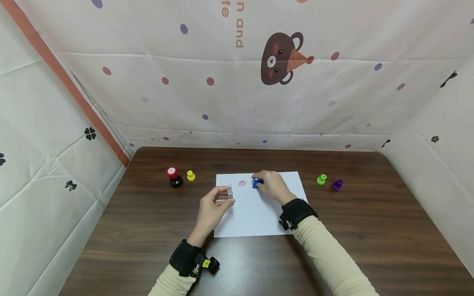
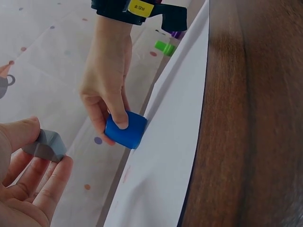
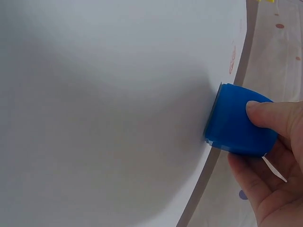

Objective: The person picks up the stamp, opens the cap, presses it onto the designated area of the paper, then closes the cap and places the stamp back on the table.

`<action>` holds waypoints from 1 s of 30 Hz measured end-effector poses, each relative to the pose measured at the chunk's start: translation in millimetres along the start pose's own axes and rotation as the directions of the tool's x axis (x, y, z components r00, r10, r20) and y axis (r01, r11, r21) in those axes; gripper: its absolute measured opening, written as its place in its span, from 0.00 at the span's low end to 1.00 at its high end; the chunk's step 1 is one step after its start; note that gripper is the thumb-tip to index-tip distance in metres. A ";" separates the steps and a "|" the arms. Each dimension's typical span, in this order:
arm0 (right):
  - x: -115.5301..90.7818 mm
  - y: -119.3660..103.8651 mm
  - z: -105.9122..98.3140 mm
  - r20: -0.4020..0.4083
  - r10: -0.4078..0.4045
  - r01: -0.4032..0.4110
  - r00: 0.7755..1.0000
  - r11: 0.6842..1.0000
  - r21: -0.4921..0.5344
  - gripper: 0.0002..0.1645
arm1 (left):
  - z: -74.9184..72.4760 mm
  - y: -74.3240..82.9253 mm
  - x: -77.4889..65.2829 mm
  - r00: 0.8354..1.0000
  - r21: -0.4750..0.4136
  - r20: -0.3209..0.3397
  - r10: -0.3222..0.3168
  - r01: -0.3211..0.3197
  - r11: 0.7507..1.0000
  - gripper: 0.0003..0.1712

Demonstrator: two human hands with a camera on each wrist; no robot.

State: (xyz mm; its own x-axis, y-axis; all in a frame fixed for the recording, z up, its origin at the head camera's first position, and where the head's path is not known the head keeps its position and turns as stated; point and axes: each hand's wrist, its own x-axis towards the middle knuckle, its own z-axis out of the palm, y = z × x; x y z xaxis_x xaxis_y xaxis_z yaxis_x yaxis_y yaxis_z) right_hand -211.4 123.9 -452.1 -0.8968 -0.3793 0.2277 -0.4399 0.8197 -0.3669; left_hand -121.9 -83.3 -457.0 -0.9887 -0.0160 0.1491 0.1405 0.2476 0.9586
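Observation:
A blue stamp (image 3: 239, 120) is pinched between the thumb and fingers of my right hand (image 1: 273, 186), its flat face against or just over the white paper (image 1: 255, 218); the exact contact is hard to tell. Left of it, a round red print (image 1: 242, 183) marks the sheet, with a fainter print (image 1: 229, 185) beside my left fingers. My left hand (image 1: 213, 207) holds a small grey block-shaped piece (image 2: 49, 145), maybe a cap, between thumb and fingertips above the paper's left edge. The stamp's underside is hidden in every view.
On the brown wooden table (image 1: 148, 230), a red-and-black stamp (image 1: 175, 179) and a small yellow stamp (image 1: 190, 176) stand to the left. A green stamp (image 1: 321, 179) and a purple stamp (image 1: 337, 185) stand to the right. Patterned cloth (image 1: 222, 102) hangs behind the table.

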 end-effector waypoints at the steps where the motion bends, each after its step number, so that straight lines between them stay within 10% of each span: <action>1: 0.0 -0.2 0.2 -0.002 0.002 -0.002 1.000 1.000 0.001 0.16 | 0.0 -0.3 -0.3 1.000 0.001 -0.001 0.000 0.000 1.000 0.20; 30: -0.9 -2.2 -1.2 -0.008 -0.027 0.026 1.000 0.999 -0.027 0.16 | 1.8 -5.8 2.0 1.000 0.020 -0.003 -0.006 0.006 1.000 0.19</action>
State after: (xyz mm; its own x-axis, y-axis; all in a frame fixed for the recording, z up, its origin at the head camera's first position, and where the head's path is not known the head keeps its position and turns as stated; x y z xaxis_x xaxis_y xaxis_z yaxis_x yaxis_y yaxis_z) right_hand -209.6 122.9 -450.4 -0.8844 -0.3973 0.2449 -0.4619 0.8206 -0.3365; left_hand -124.8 -83.0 -462.7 -0.9894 -0.0203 0.1438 0.1333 0.2667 0.9545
